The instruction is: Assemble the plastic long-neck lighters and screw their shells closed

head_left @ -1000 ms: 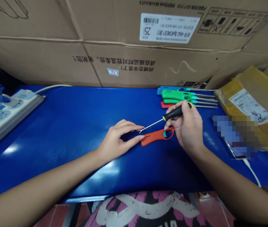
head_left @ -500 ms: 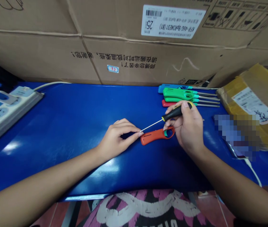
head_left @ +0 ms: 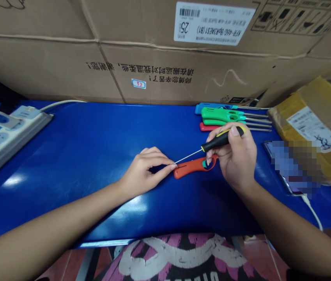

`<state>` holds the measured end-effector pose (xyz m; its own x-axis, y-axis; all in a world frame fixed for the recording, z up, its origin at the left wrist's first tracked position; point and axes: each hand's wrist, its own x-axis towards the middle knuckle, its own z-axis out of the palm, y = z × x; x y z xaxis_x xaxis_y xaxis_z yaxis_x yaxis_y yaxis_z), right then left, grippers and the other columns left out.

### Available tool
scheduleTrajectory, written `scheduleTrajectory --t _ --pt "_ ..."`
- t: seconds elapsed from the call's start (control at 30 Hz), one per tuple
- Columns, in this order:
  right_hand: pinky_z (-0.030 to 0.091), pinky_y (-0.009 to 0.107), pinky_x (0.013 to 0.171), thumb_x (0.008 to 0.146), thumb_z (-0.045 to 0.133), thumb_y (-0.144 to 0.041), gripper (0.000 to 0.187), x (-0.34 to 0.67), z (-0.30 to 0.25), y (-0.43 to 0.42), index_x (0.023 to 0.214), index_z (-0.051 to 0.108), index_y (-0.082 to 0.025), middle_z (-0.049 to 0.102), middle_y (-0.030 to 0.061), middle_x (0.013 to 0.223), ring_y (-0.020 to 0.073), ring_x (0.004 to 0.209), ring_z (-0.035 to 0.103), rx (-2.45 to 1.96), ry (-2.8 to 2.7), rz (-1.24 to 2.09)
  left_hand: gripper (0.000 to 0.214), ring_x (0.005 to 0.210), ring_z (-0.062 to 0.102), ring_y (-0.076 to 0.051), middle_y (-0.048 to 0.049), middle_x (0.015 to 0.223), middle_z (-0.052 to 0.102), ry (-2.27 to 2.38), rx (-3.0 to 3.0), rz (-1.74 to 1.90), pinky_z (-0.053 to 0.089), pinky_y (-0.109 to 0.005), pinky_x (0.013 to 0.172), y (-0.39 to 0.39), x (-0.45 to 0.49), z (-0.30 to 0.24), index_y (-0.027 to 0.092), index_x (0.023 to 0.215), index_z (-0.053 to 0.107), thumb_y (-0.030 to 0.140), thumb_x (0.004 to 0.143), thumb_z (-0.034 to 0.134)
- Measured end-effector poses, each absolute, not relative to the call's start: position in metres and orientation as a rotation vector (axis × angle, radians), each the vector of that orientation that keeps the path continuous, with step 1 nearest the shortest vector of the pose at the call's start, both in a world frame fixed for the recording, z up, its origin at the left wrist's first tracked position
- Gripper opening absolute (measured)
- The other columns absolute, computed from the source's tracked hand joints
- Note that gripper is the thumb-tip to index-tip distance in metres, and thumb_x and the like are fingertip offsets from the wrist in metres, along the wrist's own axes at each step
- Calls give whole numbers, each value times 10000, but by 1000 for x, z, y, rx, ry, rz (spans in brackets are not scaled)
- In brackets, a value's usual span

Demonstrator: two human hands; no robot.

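A black and yellow screwdriver (head_left: 217, 143) is gripped by its handle in my right hand (head_left: 238, 158), its thin shaft slanting down to the left. At the shaft's tip, the thumb and forefinger of my left hand (head_left: 146, 168) are pinched together; whatever they hold there is too small or hidden to make out. An orange lighter casing (head_left: 191, 168) lies on the table just beneath the shaft, its narrow end beside my left fingertips. Close to the casing's looped trigger end, where a teal part shows, are the fingers of my right hand.
Behind my right hand lie several long-nosed lighters in blue, green (head_left: 220, 114) and red. A phone (head_left: 282, 171) with a white cable and a taped carton (head_left: 314, 128) are at the right. A power strip (head_left: 13, 132) stands left. A large cardboard box (head_left: 153, 50) walls off the table's back.
My right hand has shifted slightly right with the screwdriver, and its handle has turned, showing more yellow. My left hand keeps its pinch at the tip.
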<state>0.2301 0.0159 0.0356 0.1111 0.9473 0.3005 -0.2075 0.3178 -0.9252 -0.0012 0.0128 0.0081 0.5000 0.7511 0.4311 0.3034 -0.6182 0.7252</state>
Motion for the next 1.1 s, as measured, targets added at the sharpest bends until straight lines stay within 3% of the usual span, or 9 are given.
scheduleTrajectory --t 0.53,1.1 --pt "491 253 368 988 571 -349 115 233 37 13 988 592 -236 682 18 821 119 489 591 -711 -1243 977 76 777 661 -158 -23 844 778 855 2206 988 458 -337 766 12 -2 9 186 876 762 195 913 696" --pt "503 295 365 998 554 -389 95 234 35 12 988 575 -297 667 17 822 133 485 591 -839 -1208 1021 42 756 651 -163 -32 834 773 815 2231 1066 455 -335 749 11 -2 11 181 869 752 171 888 715"
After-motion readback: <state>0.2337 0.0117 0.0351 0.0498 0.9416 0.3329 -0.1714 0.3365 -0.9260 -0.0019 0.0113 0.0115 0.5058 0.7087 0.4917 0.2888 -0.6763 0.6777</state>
